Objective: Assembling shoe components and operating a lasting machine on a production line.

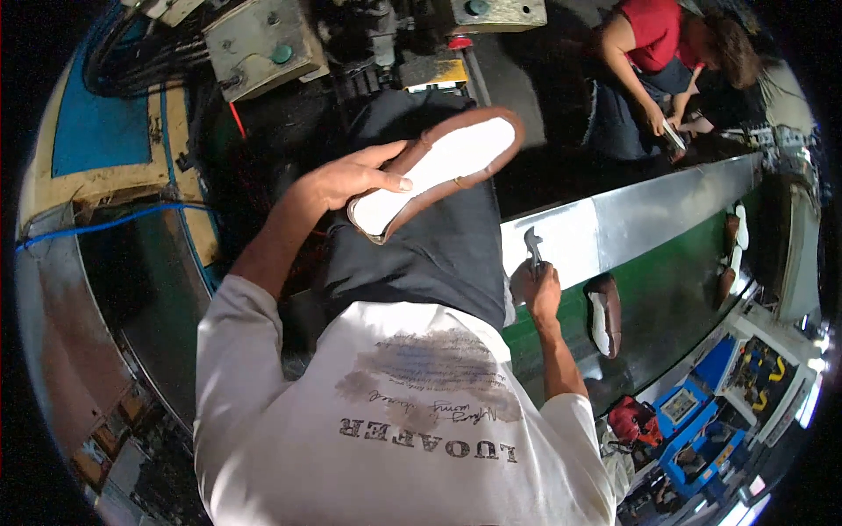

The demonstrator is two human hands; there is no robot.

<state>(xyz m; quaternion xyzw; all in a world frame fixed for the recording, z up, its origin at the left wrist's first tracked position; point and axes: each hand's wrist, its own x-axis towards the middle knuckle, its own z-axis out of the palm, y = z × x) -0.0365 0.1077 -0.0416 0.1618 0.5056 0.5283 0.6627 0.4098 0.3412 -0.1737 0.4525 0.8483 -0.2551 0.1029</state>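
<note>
My left hand (355, 178) grips a brown shoe upper (458, 156) by its narrower end, thumb on the white sole side that faces up. The shoe is tilted above my dark-trousered lap, its wider end pointing up and right. My right hand (542, 289) is closed around dark metal pincers (533, 244), their curved head upward, in front of the shiny metal rail. Just right of that hand, another brown shoe (604, 316) with a white underside lies on the green belt (662, 302).
Metal control boxes (263, 48) and machine parts stand ahead. A co-worker in a red top (653, 35) handles an object at the far right. More shoes (735, 250) lie farther along the belt. Blue bins (693, 438) stand at the lower right; a blue hose (105, 226) runs at left.
</note>
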